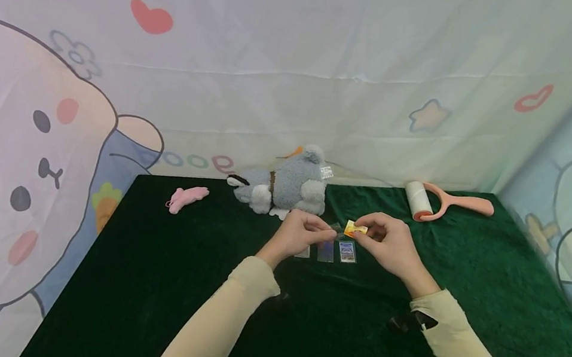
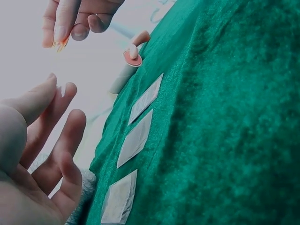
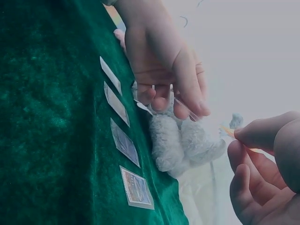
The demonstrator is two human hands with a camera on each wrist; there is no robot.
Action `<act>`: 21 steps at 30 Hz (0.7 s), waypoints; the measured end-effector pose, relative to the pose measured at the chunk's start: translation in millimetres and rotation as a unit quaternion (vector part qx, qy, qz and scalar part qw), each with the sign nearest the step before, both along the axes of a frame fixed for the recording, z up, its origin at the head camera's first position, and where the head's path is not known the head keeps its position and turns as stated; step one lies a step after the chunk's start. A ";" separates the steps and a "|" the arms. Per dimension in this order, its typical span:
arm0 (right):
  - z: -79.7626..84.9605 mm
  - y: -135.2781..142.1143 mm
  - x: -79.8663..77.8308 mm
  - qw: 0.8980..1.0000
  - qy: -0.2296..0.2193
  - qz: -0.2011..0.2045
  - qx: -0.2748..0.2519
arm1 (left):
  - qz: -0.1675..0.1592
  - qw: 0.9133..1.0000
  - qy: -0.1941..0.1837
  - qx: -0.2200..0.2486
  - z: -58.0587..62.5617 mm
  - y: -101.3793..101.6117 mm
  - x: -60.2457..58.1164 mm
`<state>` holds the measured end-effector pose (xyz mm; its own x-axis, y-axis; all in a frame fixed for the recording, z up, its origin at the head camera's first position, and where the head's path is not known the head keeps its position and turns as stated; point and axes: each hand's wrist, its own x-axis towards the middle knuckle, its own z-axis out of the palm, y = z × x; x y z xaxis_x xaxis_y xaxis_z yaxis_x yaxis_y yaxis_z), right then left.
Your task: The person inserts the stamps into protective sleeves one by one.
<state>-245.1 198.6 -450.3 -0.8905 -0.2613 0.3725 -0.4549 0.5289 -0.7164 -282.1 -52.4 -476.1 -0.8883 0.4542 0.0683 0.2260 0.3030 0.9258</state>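
Observation:
My right hand (image 1: pixel 388 245) pinches a small yellow card (image 1: pixel 352 229) between thumb and fingers, above the green cloth. Just left of it, my left hand (image 1: pixel 301 235) pinches a thin clear sleeve (image 3: pixel 186 109) by its edge. The card and the sleeve face each other across a narrow gap in the right wrist view. Below both hands several sleeved cards lie in a row; the rightmost card (image 1: pixel 347 252) shows a printed picture, and beside it is a bluish card (image 1: pixel 326 251). My left hand partly covers the row in the head view.
A grey plush toy (image 1: pixel 290 185) lies behind the hands at the cloth's back edge. To the left is a small pink toy (image 1: pixel 187 198). A lint roller (image 1: pixel 451 203) with a pink handle lies at the back right. Printed fabric (image 1: pixel 282 39) hangs behind the green cloth (image 1: pixel 166 307).

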 end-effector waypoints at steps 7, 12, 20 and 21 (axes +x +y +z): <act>-0.8 0.9 0.3 1.000 -0.009 -0.003 -0.002 | -0.023 0.999 -0.022 0.009 -4.9 -0.7 -0.1; 0.1 1.2 -0.4 1.000 -0.003 -0.002 -0.003 | -0.035 0.999 -0.021 0.006 -6.1 1.3 -1.5; 0.3 0.6 -1.4 1.000 -0.007 -0.002 -0.006 | -0.034 0.999 -0.024 0.007 -5.7 3.6 -2.1; 0.2 0.5 -1.5 1.000 -0.006 -0.003 -0.006 | -0.034 0.999 -0.022 0.007 -6.0 3.9 -2.4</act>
